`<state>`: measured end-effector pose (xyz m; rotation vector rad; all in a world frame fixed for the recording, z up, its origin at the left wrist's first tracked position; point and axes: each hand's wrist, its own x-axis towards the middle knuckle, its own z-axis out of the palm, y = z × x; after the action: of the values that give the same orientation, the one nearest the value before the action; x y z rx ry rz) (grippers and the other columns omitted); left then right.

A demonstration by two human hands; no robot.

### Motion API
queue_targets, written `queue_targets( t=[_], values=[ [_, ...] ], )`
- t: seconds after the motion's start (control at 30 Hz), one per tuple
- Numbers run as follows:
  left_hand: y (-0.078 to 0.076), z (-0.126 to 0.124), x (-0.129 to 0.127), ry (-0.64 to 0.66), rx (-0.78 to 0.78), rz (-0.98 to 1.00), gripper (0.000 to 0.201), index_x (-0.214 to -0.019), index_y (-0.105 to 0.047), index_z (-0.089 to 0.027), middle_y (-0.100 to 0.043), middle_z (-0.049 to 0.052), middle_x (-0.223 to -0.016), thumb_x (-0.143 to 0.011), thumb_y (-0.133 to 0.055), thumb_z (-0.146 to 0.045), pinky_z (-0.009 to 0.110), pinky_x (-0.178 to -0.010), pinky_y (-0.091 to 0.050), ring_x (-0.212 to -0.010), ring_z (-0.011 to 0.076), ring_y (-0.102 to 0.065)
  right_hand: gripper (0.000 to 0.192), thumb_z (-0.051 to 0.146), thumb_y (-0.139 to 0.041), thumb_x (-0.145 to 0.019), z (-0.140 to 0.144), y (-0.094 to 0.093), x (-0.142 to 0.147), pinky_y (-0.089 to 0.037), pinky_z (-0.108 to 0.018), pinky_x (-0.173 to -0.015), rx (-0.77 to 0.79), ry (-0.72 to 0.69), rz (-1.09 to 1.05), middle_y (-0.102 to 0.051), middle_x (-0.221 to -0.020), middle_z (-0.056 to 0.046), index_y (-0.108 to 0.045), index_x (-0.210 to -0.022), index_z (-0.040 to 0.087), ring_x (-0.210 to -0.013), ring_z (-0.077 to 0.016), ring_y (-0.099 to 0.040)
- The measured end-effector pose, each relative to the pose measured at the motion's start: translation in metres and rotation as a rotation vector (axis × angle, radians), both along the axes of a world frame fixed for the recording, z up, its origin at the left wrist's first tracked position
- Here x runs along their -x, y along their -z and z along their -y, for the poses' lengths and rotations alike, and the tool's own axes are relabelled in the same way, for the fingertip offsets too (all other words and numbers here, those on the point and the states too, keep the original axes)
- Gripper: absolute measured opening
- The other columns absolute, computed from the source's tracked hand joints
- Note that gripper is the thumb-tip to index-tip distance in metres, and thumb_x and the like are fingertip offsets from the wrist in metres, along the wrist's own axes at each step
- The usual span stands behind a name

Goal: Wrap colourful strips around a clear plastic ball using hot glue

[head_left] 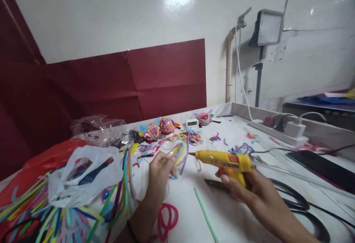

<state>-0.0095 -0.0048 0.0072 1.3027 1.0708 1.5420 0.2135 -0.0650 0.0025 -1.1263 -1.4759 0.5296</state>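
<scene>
My right hand (248, 191) is wrapped round the handle of a yellow hot glue gun (213, 157), its dark nozzle pointing left. A clear glue stick (273, 169) sticks out of the gun's back. Closed in a pinch, my left hand (162, 169) holds a rounded craft piece (179, 152) with yellow and light blue pipe cleaners along it. A purple pipe cleaner (188, 152) stands upright at its right side, close to the nozzle. Below my hands lie a green pipe cleaner (205, 213) and a looped crimson one (167, 219).
Several decorated balls (152, 132) and a small digital display (192, 123) line the back. Bundled pipe cleaners (66, 220) and a white plastic bag (83, 172) lie left. On the right are a power strip (280, 132), a phone (324, 169) and coiled black cable (305, 213).
</scene>
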Motion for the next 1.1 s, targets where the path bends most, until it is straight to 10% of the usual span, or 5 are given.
queue_targets(
  t=[0.53,1.1],
  values=[
    [-0.006,-0.009,0.006,-0.207,-0.042,-0.067,0.021,-0.057,-0.047,-0.021,-0.05,-0.007,-0.034,-0.067,-0.065,-0.026,0.02,-0.048,-0.038,-0.036,0.0081,-0.044,0.044,0.063,-0.065,-0.071,0.009,-0.006,-0.032,-0.034,-0.025,-0.042,0.541,-0.089,0.164,-0.059,-0.061,0.0,-0.054,-0.073,0.02,-0.048,-0.0141,-0.052],
    [-0.003,-0.01,0.006,-0.214,-0.041,-0.111,0.023,-0.056,-0.046,-0.022,-0.049,-0.008,-0.032,-0.067,-0.065,-0.029,0.018,-0.04,-0.035,-0.031,0.007,-0.042,0.035,0.046,-0.044,-0.094,-0.002,0.016,0.008,-0.023,-0.03,-0.052,0.389,0.377,1.064,-0.074,-0.077,-0.013,-0.063,-0.086,0.018,-0.069,-0.0291,-0.069]
  ],
)
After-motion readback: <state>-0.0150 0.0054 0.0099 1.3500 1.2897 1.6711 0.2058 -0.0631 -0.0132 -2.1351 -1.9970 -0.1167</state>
